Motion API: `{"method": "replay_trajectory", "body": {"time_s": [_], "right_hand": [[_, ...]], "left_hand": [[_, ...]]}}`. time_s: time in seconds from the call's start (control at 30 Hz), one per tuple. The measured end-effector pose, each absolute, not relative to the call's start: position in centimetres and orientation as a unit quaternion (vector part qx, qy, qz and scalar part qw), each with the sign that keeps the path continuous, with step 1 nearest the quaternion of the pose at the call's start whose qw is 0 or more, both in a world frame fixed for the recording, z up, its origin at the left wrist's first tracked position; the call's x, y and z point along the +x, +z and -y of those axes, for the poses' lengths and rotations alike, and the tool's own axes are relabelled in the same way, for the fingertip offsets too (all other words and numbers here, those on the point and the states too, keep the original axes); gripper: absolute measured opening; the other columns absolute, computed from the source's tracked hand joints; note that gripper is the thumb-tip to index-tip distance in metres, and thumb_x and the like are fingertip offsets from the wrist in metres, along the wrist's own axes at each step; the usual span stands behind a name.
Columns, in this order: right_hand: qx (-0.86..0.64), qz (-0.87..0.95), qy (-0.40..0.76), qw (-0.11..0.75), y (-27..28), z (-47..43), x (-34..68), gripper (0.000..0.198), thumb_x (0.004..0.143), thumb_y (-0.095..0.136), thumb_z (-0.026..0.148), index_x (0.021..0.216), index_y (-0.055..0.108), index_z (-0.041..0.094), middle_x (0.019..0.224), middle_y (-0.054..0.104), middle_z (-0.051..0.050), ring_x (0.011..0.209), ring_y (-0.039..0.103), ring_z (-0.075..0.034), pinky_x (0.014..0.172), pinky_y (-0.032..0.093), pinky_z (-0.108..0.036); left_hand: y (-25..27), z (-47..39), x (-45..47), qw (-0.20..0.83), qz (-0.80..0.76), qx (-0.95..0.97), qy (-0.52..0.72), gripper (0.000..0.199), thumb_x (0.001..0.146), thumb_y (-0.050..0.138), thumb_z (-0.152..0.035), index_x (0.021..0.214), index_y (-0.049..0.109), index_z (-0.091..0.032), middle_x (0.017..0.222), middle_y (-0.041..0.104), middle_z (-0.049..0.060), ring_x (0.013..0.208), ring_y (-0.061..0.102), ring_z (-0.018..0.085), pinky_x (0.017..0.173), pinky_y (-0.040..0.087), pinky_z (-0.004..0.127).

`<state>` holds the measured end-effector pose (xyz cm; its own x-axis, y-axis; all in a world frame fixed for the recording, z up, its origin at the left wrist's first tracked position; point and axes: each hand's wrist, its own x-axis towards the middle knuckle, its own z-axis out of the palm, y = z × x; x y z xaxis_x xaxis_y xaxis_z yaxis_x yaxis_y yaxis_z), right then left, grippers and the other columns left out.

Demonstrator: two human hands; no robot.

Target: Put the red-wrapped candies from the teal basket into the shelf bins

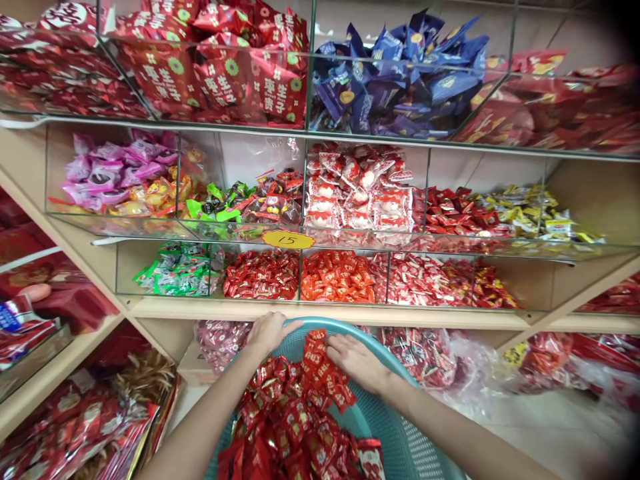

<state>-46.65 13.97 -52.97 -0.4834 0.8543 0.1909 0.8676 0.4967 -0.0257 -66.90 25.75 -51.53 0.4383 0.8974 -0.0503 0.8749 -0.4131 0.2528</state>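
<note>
A teal plastic basket [400, 400] with mesh walls stands below the shelves, partly filled with red-wrapped candies [295, 427]. My left hand [269, 333] grips its far rim on the left, thumb pointing right along the edge. Inside the basket, bent fingers of my right hand [356, 360] press against a heap of bright orange-red wrapped candies [320, 370]. Those candies lie over the darker red ones. Some of my right fingertips are hidden among the wrappers.
Clear-fronted shelf compartments hold orange-red candies [337, 277], blue packets [400, 80] and red packets [220, 73]. A yellow price tag [289, 239] reads 15. Under the bottom shelf edge [320, 313] lie plastic bags of candy [420, 353]. More red packets [85, 427] fill the lower left.
</note>
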Motion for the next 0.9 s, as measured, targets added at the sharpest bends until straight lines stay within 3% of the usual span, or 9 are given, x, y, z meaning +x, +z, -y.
{"method": "replay_trajectory", "body": {"time_s": [0.23,0.47,0.7,0.9], "right_hand": [[-0.491,0.86,-0.138,0.028,-54.2,-14.2,-46.8,0.013,0.087,0.047,0.011,0.089,0.057,0.018,0.097,0.059,-0.006,0.089,0.054,-0.02,0.076,0.042,-0.034],[-0.497,0.853,-0.149,0.053,-52.7,-13.8,-46.6,0.015,0.086,0.045,0.01,0.09,0.056,0.02,0.095,0.059,-0.005,0.087,0.051,-0.019,0.076,0.039,-0.033],[-0.597,0.768,-0.08,0.218,-46.7,-18.5,-47.7,0.013,0.087,0.044,0.019,0.094,0.055,0.018,0.093,0.057,-0.005,0.086,0.048,-0.018,0.076,0.036,-0.029],[-0.738,0.637,0.05,0.216,-45.7,-23.8,-49.9,0.024,0.079,0.055,0.039,0.073,0.063,0.018,0.089,0.063,-0.008,0.09,0.054,-0.021,0.073,0.036,-0.029]], "left_hand": [[-51.6,-25.8,-67.0,0.12,-0.533,0.837,0.038,0.074,0.074,0.018,-0.076,0.073,0.062,-0.017,0.083,0.064,0.015,0.084,0.061,0.031,0.07,0.042,0.036],[-52.5,-26.4,-67.3,0.114,-0.521,0.844,0.059,0.076,0.071,0.016,-0.079,0.07,0.061,-0.018,0.08,0.064,0.013,0.083,0.061,0.03,0.069,0.041,0.035],[-52.1,-26.2,-67.1,0.136,-0.532,0.834,0.05,0.074,0.071,0.021,-0.078,0.073,0.063,-0.017,0.08,0.065,0.013,0.081,0.061,0.028,0.065,0.04,0.032],[-52.1,-26.0,-67.2,0.129,-0.534,0.833,0.062,0.071,0.073,0.023,-0.077,0.072,0.063,-0.018,0.08,0.064,0.013,0.082,0.061,0.03,0.069,0.041,0.034]]}}
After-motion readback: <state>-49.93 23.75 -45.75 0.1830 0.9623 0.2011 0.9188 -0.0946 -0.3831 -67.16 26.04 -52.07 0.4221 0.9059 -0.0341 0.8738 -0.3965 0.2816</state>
